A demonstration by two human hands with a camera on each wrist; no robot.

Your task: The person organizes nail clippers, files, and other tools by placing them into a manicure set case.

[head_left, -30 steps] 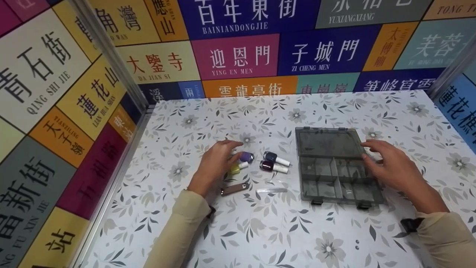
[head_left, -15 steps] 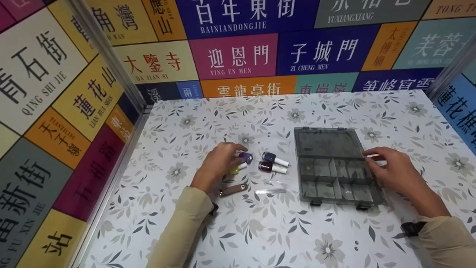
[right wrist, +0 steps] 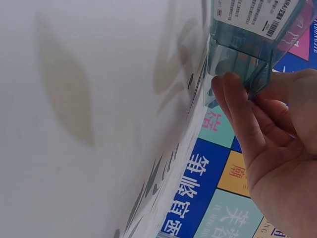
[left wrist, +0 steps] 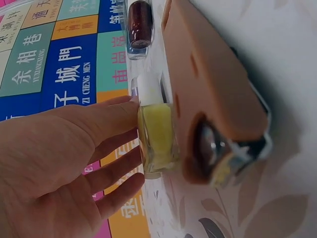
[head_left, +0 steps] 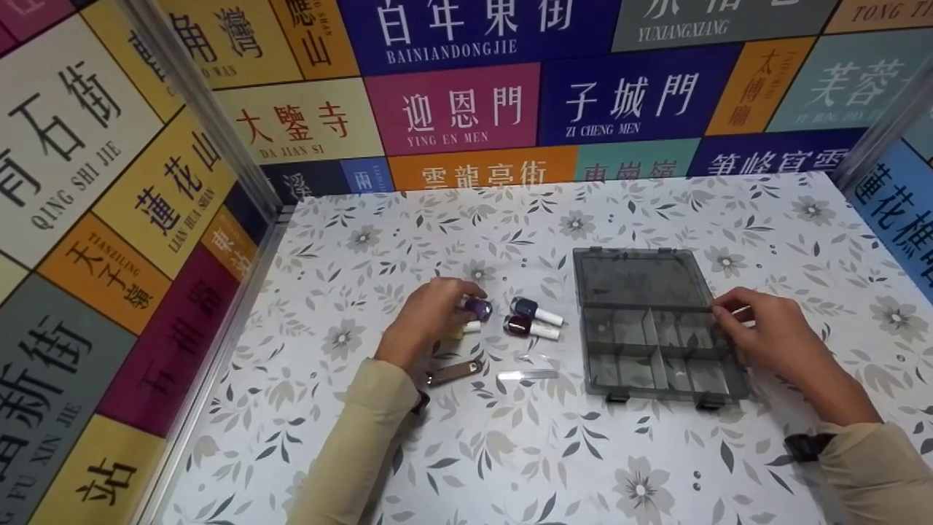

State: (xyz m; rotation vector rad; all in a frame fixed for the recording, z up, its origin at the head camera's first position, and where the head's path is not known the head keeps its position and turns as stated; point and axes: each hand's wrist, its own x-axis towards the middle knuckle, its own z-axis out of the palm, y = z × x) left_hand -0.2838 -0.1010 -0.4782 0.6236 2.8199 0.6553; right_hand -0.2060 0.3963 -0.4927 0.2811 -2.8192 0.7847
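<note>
My left hand (head_left: 426, 317) pinches a purple nail polish bottle (head_left: 479, 308) between thumb and index finger. Close under the thumb lies a yellow nail polish bottle (left wrist: 159, 131) with a white cap, partly hidden in the head view. Nearer to me is a nail clipper with a brown cover (head_left: 453, 372). Dark blue (head_left: 523, 307) and dark red (head_left: 517, 326) nail polish bottles lie side by side just right of the left hand. My right hand (head_left: 776, 339) grips the right edge of an open, grey see-through compartment box (head_left: 660, 346) between thumb and fingers.
A thin silvery strip (head_left: 526, 375) and a small clear piece lie between the bottles and the box. Panels with large printed signs (head_left: 452, 106) rise behind and beside the flower-patterned table (head_left: 510, 452). The box's lid (head_left: 641, 277) lies folded back, away from me.
My left fingers have closed in around the purple bottle, and the yellow bottle has turned slightly. My right hand has settled its fingertips onto the box's edge. The head view has shifted slightly.
</note>
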